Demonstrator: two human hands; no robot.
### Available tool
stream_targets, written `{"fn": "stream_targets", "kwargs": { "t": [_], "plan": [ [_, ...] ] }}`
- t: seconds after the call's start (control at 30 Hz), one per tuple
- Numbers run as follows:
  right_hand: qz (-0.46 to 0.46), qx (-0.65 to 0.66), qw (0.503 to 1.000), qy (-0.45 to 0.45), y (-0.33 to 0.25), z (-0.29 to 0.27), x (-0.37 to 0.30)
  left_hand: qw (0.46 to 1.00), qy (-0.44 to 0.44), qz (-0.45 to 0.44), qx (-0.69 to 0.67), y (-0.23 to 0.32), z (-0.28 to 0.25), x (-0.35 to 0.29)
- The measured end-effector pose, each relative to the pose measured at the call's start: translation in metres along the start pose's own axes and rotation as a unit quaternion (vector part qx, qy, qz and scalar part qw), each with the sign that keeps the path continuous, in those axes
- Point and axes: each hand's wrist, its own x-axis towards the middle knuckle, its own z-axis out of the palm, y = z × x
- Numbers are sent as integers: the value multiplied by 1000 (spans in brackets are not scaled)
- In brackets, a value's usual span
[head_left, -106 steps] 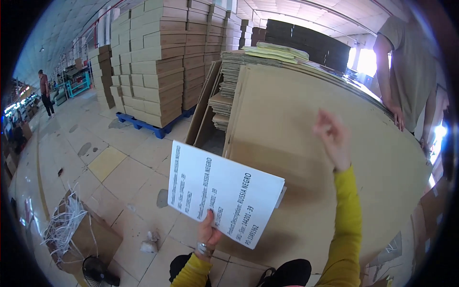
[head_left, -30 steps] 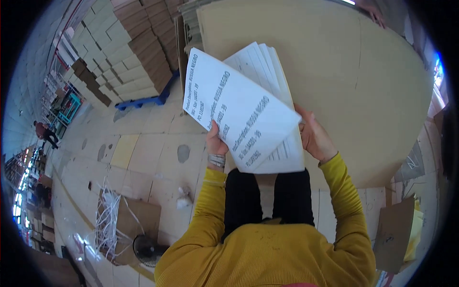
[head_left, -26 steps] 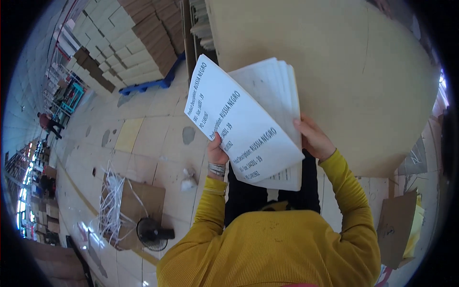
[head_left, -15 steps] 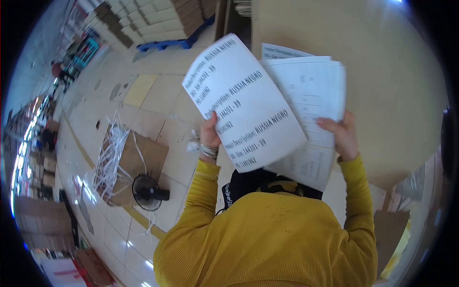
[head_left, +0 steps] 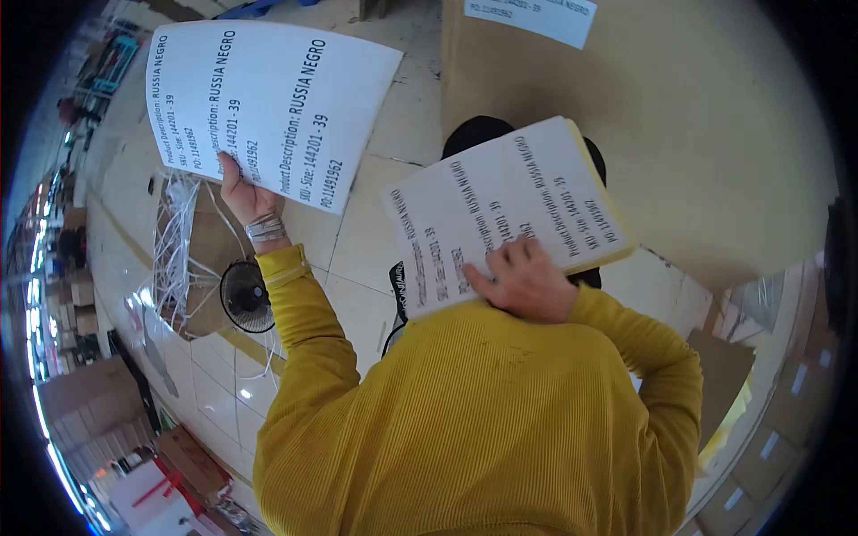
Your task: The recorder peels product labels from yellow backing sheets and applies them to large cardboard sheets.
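Note:
My left hand [head_left: 248, 194] pinches the lower edge of a white label sheet [head_left: 268, 98], holding it out to the left with its large black print facing up. On my lap lies a stack of label sheets [head_left: 492, 196] with similar print and a yellow edge along its right side. My right hand [head_left: 525, 284] rests on the near part of that stack, fingers bent and thumb apart. Its fingertips touch the top sheet; no sheet is visibly gripped. Beyond the stack stands a large cardboard box [head_left: 643, 152], with a white label [head_left: 532, 16] on its top left part.
A black fan [head_left: 248, 295] stands on the tiled floor at left, beside a brown carton [head_left: 206, 255] with white straps [head_left: 177, 246] heaped over it. Cartons [head_left: 755, 464] line the right edge. Far left, a person [head_left: 76, 112] is small in the background.
The left hand has carried its sheet leftward and turned it. My right hand, earlier gripping several papers, now lies on the printed stack on my lap. The whole view has shifted.

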Motion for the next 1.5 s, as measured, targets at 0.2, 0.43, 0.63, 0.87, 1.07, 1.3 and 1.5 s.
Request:
{"fn": "stream_targets", "kwargs": {
  "t": [0.2, 0.43, 0.63, 0.87, 1.07, 1.3, 1.5],
  "plan": [
    [98, 82, 989, 77, -3, 30, -22, 997, -9, -64, -48, -34, -13, -2],
    [166, 108, 980, -16, 4, 10, -24, 991, -43, -116, 60, -60, 32, 32],
    [306, 664, 674, 107, 90, -7, -30, 989, -50, -125, -58, -140, 102, 30],
    [336, 652, 455, 506, 105, -39, -38, 829, -158, -10, 536, -222, 122, 3],
    [431, 361, 633, 532, 115, -33, -96, 888, -167, -297, 308, -214, 177, -34],
    [445, 418, 520, 597, 96, -63, -190, 853, 1, -516, 79, -230, 144, -80],
    [445, 465, 416, 643, 98, -44, -230, 820, 1, -569, 70, -244, 165, -59]
  ]
}}
